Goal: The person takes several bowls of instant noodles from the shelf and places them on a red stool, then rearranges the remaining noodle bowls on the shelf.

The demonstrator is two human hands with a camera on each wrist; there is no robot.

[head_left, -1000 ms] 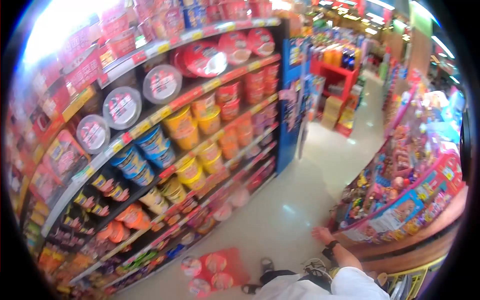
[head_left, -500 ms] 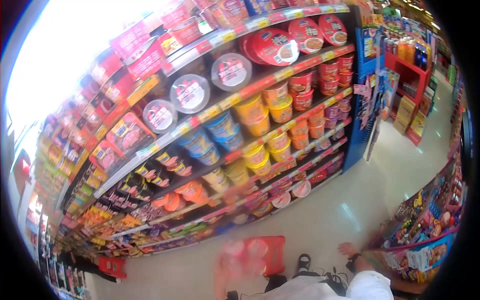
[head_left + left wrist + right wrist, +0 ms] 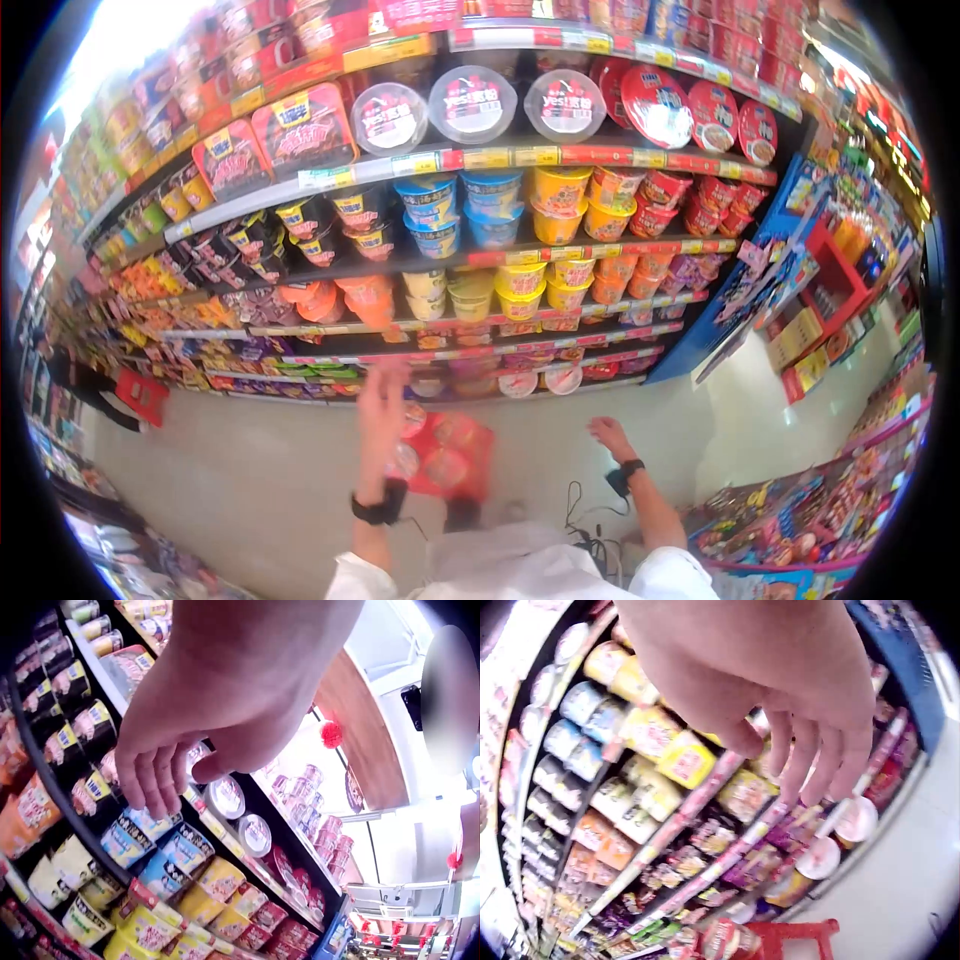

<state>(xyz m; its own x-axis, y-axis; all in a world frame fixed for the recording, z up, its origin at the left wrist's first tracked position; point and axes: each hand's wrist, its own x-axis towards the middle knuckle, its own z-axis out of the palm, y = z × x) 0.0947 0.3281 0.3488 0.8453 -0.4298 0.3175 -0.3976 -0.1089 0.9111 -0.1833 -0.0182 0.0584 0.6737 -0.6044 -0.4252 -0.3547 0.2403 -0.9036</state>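
My left hand (image 3: pixel 380 405) is blurred in the head view, reaching forward toward the shelves with its fingers loose and holding nothing. Seen from the left wrist, its fingers (image 3: pixel 154 780) hang relaxed in front of blue noodle cups (image 3: pixel 169 855). Lower right of it, my right hand (image 3: pixel 612 440) hangs over the floor, also holding nothing; the right wrist view shows its fingers (image 3: pixel 810 761) loosely bent. Close by the left hand, a red stool (image 3: pixel 482 460) on the floor carries several round-lidded noodle bowls (image 3: pixel 446 467).
Long shelves (image 3: pixel 560 156) of instant noodles span the front, with clear-lidded bowls (image 3: pixel 472 104) on an upper level. A blue end panel (image 3: pixel 700 320) closes their right side. A snack bin (image 3: pixel 790 510) stands at right. At far left is a person in dark clothes (image 3: pixel 85 385) near a red object (image 3: pixel 142 397).
The view has turned left to face the shelves. My left hand, out of view a second ago and blurred beside the stool half a second ago, now extends forward. The right hand stays low.
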